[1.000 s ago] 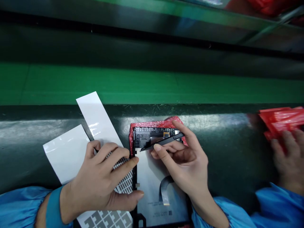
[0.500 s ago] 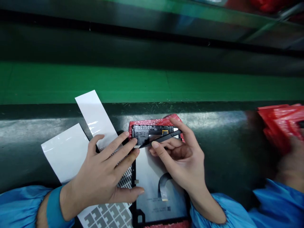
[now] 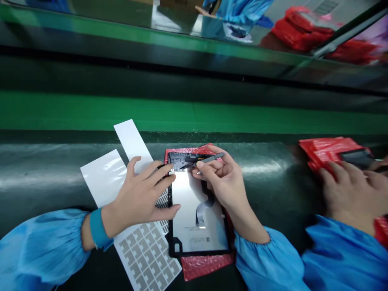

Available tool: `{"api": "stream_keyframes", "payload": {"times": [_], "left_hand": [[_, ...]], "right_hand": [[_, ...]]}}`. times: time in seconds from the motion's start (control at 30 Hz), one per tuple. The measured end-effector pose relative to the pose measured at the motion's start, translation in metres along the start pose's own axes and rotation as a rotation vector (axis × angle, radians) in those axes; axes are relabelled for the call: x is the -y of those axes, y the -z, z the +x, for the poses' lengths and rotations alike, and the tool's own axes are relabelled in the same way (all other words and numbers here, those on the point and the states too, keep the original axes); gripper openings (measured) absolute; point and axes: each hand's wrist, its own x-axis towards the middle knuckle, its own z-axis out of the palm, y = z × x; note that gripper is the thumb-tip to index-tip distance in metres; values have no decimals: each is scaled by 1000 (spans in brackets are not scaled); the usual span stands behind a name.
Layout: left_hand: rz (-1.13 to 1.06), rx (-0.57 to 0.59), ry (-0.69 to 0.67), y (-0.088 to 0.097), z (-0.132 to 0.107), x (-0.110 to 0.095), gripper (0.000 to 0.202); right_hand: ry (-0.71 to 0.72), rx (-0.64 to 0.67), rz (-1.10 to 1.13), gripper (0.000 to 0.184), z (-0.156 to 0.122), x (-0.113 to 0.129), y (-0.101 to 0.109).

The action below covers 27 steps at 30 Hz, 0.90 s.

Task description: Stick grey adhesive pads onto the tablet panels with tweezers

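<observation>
panel (image 3: 186,210) on red wrap (image 3: 206,264), glossy dark worktop (image 3: 273,194), green strip (image 3: 91,111) beyond.

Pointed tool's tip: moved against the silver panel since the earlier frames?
Yes: judged against the silver panel, the pointed tool has its tip farther up in view, slightly right.

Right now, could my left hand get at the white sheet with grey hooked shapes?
Probably yes: your left hand, fingers spread, is nearby at the edge of the black-framed silvery panel, and the sheet lies uncovered at its near end.
</observation>
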Motion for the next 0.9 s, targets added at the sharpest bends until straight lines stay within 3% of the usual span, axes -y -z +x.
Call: {"api": "stream_keyframes", "payload": {"times": [0.1, 0.23, 0.33, 0.47, 0.6, 0.9], "left_hand": [[-19, 3, 12, 9, -2, 7, 44], [10, 22, 164, 22, -12, 18, 42], [23, 30, 210, 26, -21, 21, 43], [18, -42, 205, 25, -26, 25, 52], [19, -89, 208, 21, -27, 36, 35], [-232, -80, 328, 17, -22, 49, 20]], "right_hand": [[18, 41, 42, 60, 1, -2, 5], [75, 138, 38, 40, -4, -4, 3], [102, 240, 31, 37, -9, -1, -7], [156, 364, 34, 32, -6, 8, -27], [172, 466, 23, 32, 9, 7, -47], [147, 408, 23, 30, 20, -7, -55]]}}
